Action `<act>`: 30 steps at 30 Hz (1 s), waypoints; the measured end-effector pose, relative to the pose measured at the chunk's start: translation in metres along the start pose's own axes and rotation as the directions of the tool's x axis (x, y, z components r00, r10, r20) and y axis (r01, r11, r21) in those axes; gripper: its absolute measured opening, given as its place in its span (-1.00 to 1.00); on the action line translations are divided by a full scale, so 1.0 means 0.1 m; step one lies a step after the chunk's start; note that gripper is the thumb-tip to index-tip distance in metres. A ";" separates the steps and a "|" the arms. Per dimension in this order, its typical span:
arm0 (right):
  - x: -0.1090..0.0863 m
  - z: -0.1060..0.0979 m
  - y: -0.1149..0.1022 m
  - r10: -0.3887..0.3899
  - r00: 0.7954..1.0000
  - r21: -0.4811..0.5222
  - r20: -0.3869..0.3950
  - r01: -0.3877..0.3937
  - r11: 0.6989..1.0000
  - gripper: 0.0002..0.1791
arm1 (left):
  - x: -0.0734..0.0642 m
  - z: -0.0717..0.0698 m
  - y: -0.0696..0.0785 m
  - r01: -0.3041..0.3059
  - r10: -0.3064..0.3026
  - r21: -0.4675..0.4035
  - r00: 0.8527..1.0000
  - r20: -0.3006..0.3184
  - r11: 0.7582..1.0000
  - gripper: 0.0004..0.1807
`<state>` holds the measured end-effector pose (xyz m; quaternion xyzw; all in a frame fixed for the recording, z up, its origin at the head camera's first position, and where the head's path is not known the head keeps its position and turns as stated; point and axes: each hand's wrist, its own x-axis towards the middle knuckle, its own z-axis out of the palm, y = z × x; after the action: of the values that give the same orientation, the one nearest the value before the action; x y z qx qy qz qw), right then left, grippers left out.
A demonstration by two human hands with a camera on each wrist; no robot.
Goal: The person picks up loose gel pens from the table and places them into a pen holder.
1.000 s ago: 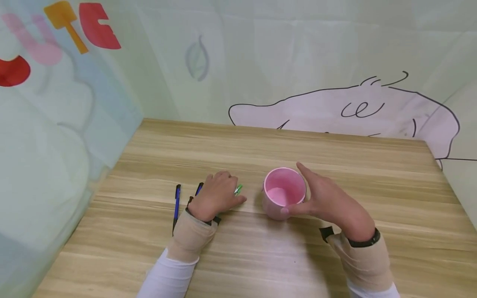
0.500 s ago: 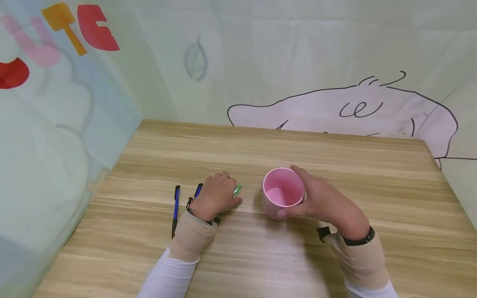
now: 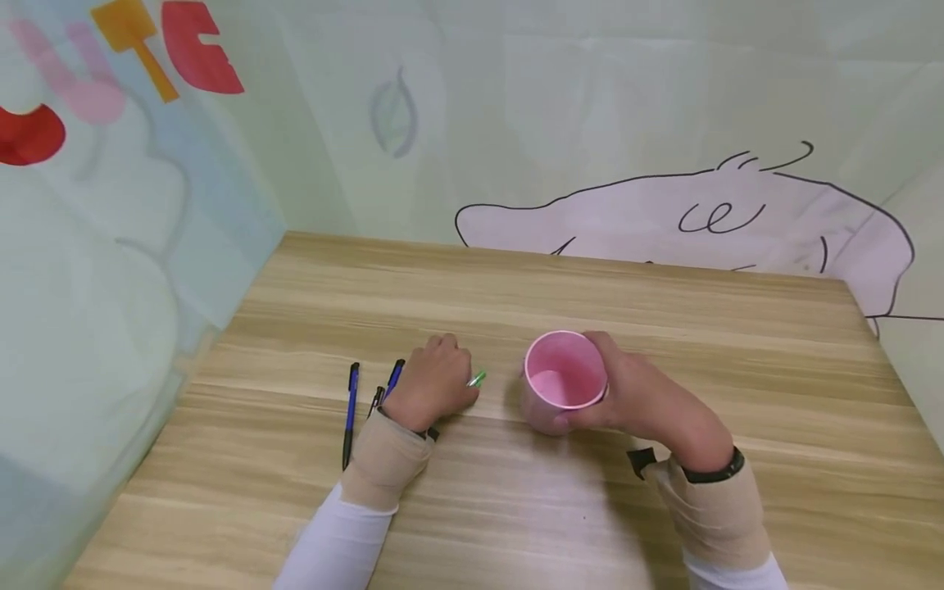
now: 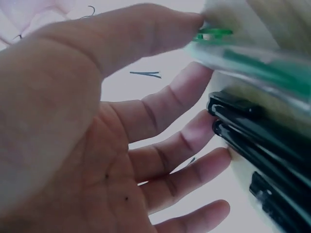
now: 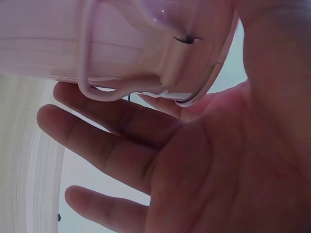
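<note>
My left hand point(image 3: 435, 381) lies low over the table, palm down. Its thumb and index finger pinch a green pen point(image 4: 272, 70) near the clip end, while the other fingertips point toward several black-ended pens point(image 4: 252, 126). In the head view only the green tip of that pen shows beyond the thumb. To the right stands a small pink bucket point(image 3: 544, 419), upright, its inside bare. My right hand point(image 3: 652, 397) grips its right side, thumb at the front and fingers around the back. A thin pink handle point(image 5: 85, 53) hangs along the bucket's wall in the right wrist view.
A blue pen point(image 3: 351, 401) lies left of my left hand. Another blue pen point(image 3: 395, 374) and a dark pen point(image 3: 376, 399) are partly hidden by that hand. The wooden table point(image 3: 457, 295) ends at a printed cloth backdrop point(image 3: 516, 106).
My right hand has closed in on the bucket, its index finger coming from apart to against the rim. The left hand stays nearly in place, with the green pen's tip shifted slightly.
</note>
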<state>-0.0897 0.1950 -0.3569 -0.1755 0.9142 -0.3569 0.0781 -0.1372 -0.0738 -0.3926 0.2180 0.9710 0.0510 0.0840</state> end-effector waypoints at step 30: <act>0.00 -0.02 0.03 0.021 0.999 0.048 0.034 -0.022 0.999 -0.02 | 0.02 -0.10 0.03 -0.115 0.081 -0.204 0.983 -0.168 0.972 -0.90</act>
<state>-0.0911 0.1985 -0.3571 -0.1698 0.9057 -0.3749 0.1017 -0.1402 -0.0708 -0.3822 0.2507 0.9516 0.1757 0.0268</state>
